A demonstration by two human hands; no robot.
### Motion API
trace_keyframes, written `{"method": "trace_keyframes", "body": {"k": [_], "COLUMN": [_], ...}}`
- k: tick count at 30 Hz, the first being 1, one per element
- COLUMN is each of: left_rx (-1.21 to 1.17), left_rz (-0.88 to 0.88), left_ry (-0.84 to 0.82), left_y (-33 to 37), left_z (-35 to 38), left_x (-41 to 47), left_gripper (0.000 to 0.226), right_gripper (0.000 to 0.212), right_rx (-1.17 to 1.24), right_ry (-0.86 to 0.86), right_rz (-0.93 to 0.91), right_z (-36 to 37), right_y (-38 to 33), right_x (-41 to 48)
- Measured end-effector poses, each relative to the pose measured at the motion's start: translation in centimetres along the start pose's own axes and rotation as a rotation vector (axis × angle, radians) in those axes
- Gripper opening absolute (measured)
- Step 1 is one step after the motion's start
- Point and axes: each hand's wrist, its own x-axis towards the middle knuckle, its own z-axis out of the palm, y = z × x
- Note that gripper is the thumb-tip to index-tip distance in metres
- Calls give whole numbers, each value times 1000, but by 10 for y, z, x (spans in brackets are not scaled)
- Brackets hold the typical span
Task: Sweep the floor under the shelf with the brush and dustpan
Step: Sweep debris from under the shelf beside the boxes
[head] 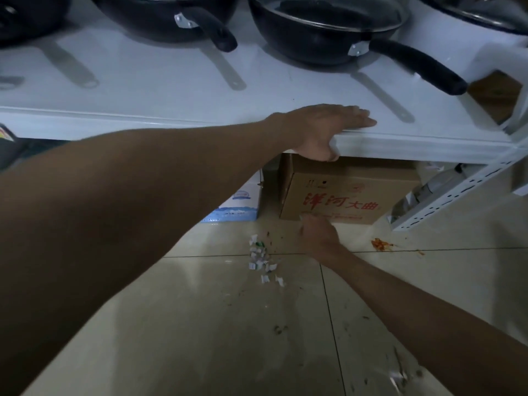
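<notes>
Bracing against a white shelf (pixel 200 121), a person crouches over a littered tile floor (pixel 228 324). The left hand (pixel 323 130) lies spread flat on the shelf's front lip, thumb hooked under the edge, holding nothing. The right hand (pixel 317 232) reaches low toward the bottom edge of a cardboard box (pixel 343 195) stowed beneath the shelf; its fingers point away from the camera, so whether they are spread, pressed to the box or closed cannot be told. Neither brush nor dustpan is in view (both hands look empty of tools). Torn paper scraps (pixel 261 261) sit in a loose cluster just left of the right hand, an orange smear (pixel 381 243) stains the floor near the shelf's perforated upright (pixel 457 192), and more bits (pixel 400 372) lie nearer the camera. Black pans (pixel 323 30) line the shelf above. Done well, the step would likely mean shifting the box clear first, keeping the left hand planted for balance, then drawing debris outward into one pile before fetching the tools.
</notes>
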Motion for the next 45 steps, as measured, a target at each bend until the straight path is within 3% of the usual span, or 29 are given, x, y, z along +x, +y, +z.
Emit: {"method": "trace_keyframes", "body": {"k": [8, 13, 17, 24, 32, 45], "left_rx": [63, 39, 42, 142, 134, 153], "left_rz": [18, -79, -60, -181, -304, -268], "left_ry": [62, 158, 240, 228, 143, 244], "left_y": [-15, -32, -31, -48, -99, -108], "left_z": [-6, -12, -10, -21, -18, -9], "left_x": [-45, -88, -120, -159, -193, -197], "left_gripper": [83, 80, 73, 81, 71, 67], "right_gripper": [25, 20, 15, 31, 18, 28], "right_rx": [-59, -84, -38, 6, 53, -92], "right_ry": [-114, -162, -146, -99, -155, -37], "right_rz": [157, 104, 43, -42, -91, -171], "right_z": [13, 30, 43, 66, 82, 30], "right_y": [6, -21, -54, -110, -157, -82], "right_x": [-19, -36, -43, -43, -52, -8]}}
